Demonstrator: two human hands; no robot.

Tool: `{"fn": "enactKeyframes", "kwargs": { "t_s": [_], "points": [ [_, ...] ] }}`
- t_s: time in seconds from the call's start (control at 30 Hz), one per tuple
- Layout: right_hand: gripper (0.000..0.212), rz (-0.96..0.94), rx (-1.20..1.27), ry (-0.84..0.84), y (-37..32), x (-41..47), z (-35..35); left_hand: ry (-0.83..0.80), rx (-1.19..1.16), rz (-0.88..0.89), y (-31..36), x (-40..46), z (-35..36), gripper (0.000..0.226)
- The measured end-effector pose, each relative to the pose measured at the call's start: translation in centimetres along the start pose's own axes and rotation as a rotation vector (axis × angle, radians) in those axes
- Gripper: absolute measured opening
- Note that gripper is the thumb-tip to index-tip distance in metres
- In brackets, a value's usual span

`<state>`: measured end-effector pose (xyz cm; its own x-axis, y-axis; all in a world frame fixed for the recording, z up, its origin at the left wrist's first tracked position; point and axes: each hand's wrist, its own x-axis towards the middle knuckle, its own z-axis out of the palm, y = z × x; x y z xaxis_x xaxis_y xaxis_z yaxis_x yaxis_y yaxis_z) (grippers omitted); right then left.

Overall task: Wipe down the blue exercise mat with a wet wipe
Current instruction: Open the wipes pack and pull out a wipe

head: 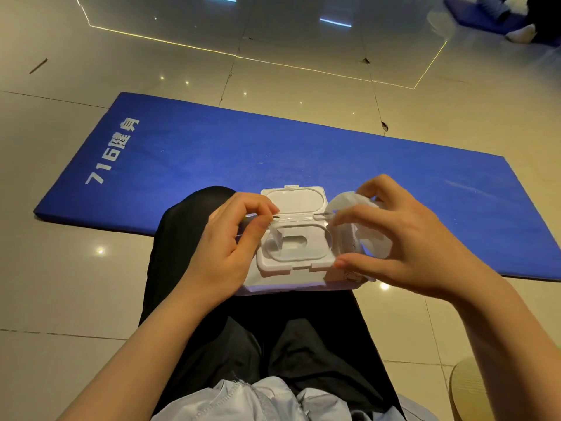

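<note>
In front of my knees the glossy beige tiled floor [303, 83] carries the blue exercise mat [212, 153], which lies flat on it.

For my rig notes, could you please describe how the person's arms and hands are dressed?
Both forearms are bare to the frame edge: no sleeves, gloves, watch or rings visible on the left hand or right hand. Fingernails are short and unpainted.

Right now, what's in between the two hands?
In the head view, the white wet wipe pack lies between the left hand and right hand, its lid flipped open. The right hand also holds a wipe.
</note>
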<state>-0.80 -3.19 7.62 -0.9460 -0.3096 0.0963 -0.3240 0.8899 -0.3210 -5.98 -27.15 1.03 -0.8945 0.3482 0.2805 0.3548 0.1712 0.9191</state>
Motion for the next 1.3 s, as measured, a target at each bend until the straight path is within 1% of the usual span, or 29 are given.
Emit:
{"fn": "enactKeyframes", "kwargs": {
  "t_s": [0.1,0.17,0.3,0.4,0.43,0.5,0.57,0.63,0.7,0.8,0.87,1.07,1.3],
  "points": [
    [0.055,0.134,0.052,0.051,0.3,-1.5,1.2,0.074,0.162,0.067,0.0,-0.4,0.0,0.01],
    [0.059,0.189,0.105,0.084,0.2,-1.9,2.0,0.114,0.205,0.084,0.2,-0.8,0.6,0.01],
    [0.062,0.226,0.13,0.11,0.3,-1.8,2.7,0.162,0.276,0.168,0.1,-1.7,2.1,0.018],
    [0.062,0.238,0.137,0.101,0.5,-1.7,2.5,0.179,0.276,0.148,-0.3,-2.1,2.1,0.015],
    [0.063,0.244,0.142,0.092,0.6,-1.7,2.5,0.17,0.318,0.172,-0.3,-2.2,2.1,0.016],
    [0.065,0.249,0.147,0.084,0.6,-1.7,2.6,0.129,0.473,0.294,-0.3,-2.4,2.2,0.018],
    [0.063,0.238,0.148,0.095,0.8,-1.7,2.8,0.072,0.617,0.418,-0.2,-2.6,2.4,0.02],
    [0.059,0.226,0.141,0.108,0.9,-1.8,3.0,0.015,0.737,0.494,-0.3,-2.8,2.6,0.026],
    [0.059,0.223,0.137,0.112,1.1,-1.9,3.0,-0.043,0.809,0.492,-0.3,-3.2,2.9,0.034],
    [0.059,0.209,0.126,0.107,1.4,-1.9,3.0,-0.113,0.896,0.398,0.4,-3.6,3.5,0.05],
    [0.065,0.205,0.119,0.085,1.5,-1.8,2.9,-0.135,0.952,0.349,1.0,-3.5,4.1,0.055],
    [0.071,0.23,0.116,0.04,1.4,-1.5,2.7,-0.161,1.044,0.355,0.8,-3.6,4.9,0.054],
    [0.072,0.23,0.135,0.035,1.3,-1.5,3.3,-0.198,1.068,0.361,0.5,-3.7,3.9,0.053]
  ]
}}
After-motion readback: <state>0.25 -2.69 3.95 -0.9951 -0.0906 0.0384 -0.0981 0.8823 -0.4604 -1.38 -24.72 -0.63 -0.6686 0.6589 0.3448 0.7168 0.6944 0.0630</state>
